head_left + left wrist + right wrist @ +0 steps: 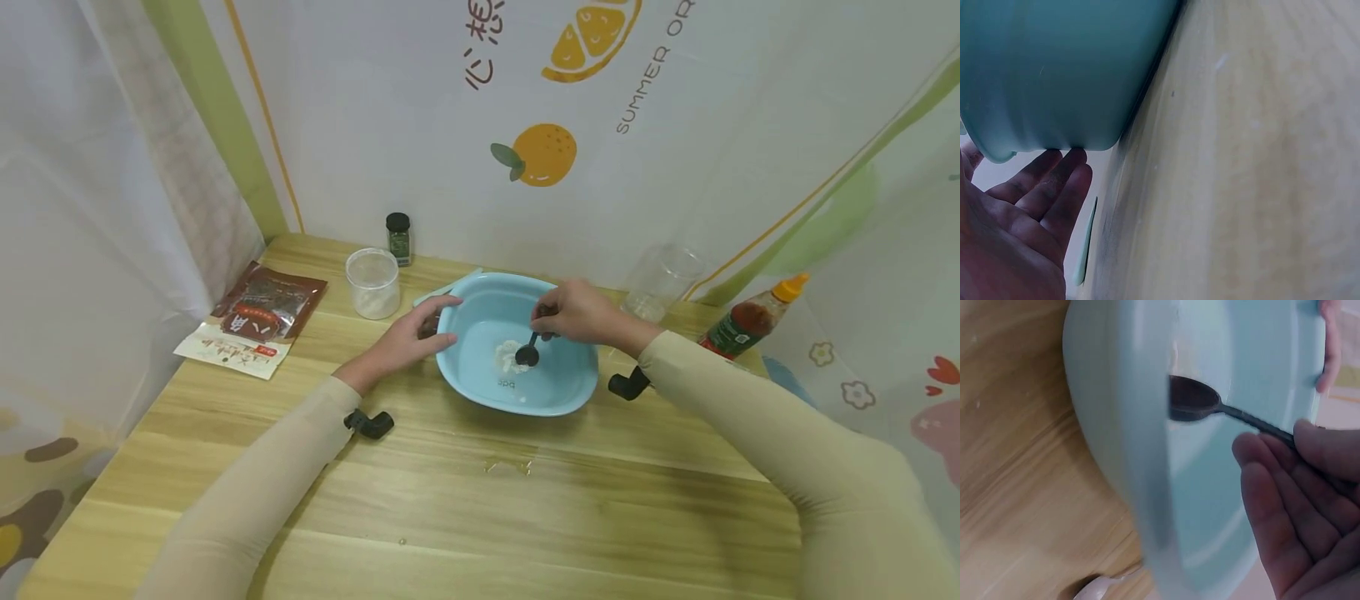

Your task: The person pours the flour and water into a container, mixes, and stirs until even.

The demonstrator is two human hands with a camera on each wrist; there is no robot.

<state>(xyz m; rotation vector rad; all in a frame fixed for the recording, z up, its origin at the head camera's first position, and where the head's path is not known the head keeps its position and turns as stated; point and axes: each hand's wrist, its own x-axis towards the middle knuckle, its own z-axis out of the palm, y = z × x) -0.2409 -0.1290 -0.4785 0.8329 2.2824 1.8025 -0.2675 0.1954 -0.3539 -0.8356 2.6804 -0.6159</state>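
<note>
A light blue plastic basin (467,379) stands mid-table, with a small patch of white powder (508,354) on its bottom. My left hand (397,344) holds the basin at its left rim; in the left wrist view its fingers (1066,194) touch the outer wall below the rim. Over the basin, my right hand (573,312) pinches the handle of a small black spoon (527,357). The spoon's bowl (1192,400) hangs low inside the basin near the powder. Whether it touches the powder I cannot tell.
Behind the basin are a clear tub (373,287) of white contents and a black-capped jar (399,239). A brown packet (258,317) lies left. At right stand a clear container (666,279) and a red sauce bottle (753,321). A metal spoon (1096,589) lies beside the basin.
</note>
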